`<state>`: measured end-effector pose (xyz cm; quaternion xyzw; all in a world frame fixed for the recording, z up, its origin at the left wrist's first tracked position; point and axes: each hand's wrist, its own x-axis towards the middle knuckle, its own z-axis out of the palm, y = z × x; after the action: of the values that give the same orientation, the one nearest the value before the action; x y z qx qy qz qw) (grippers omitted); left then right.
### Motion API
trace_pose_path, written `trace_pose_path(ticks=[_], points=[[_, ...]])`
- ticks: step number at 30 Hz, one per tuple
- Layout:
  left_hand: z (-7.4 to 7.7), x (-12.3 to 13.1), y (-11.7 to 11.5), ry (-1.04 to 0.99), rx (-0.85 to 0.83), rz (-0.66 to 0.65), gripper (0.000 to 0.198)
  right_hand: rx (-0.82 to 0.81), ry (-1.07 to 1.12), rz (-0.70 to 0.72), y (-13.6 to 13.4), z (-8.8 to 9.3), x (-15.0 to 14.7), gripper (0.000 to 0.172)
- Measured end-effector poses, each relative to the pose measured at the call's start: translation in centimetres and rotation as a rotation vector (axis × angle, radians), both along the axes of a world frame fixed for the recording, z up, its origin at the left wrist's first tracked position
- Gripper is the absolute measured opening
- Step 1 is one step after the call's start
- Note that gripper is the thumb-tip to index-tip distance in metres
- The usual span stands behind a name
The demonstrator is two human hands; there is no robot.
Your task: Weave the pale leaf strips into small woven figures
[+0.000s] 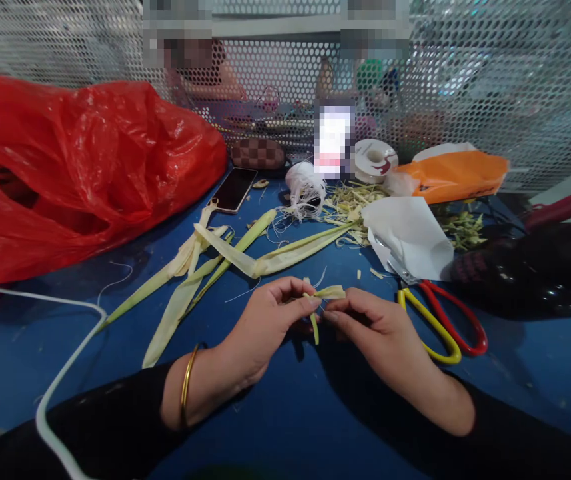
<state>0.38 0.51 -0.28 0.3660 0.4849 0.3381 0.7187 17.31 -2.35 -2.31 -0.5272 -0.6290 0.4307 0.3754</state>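
My left hand [272, 317], with a gold bangle at the wrist, pinches a small folded strip of corn husk [330, 292] between thumb and fingers. One pale green end hangs below the fingertips. My right hand [382, 327] is closed close beside it, thumb against forefinger, on what looks like a fine white thread [322, 308] running to the strip. Beyond my hands lie several long husk leaves [252, 260], pale yellow to green. Scissors [432, 320] with one yellow and one red handle rest right of my right hand, their blades partly under white paper [408, 233].
A red plastic bag [80, 167] fills the left, with a white cable [60, 373] in front. Behind the husks sit a dark phone [235, 190], tangled white thread [308, 190], a lit screen [334, 137], a ribbon spool [374, 160], an orange packet [458, 175] and a black bag [530, 267].
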Motion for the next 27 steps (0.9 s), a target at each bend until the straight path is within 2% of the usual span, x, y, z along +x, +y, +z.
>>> trace_pose_path(ticks=[3, 8, 12, 19, 23, 27], points=[[-0.04, 0.01, -0.18, -0.031, -0.051, 0.020, 0.016, 0.215, -0.108, 0.064, -0.34, 0.53, 0.06, 0.015], [-0.19, 0.19, -0.38, -0.058, -0.096, 0.027, 0.016, 0.301, -0.108, 0.155, -0.54, 1.13, -0.10, 0.019], [-0.03, 0.03, -0.07, -0.069, -0.120, 0.030, 0.016, 0.230, -0.085, 0.113, -0.40, 0.83, -0.10, 0.017], [0.27, -0.44, 0.33, -0.220, -0.244, -0.013, 0.016, -0.080, 0.098, -0.044, 0.25, 0.74, -0.16, 0.011], [0.22, -0.31, 0.20, -0.237, -0.272, -0.010, 0.017, -0.166, 0.150, 0.025, 0.33, 0.90, -0.50, 0.010], [0.16, -0.32, 0.07, -0.252, -0.266, -0.051, 0.017, -0.111, 0.109, 0.047, 0.12, 0.64, -0.69, 0.007]])
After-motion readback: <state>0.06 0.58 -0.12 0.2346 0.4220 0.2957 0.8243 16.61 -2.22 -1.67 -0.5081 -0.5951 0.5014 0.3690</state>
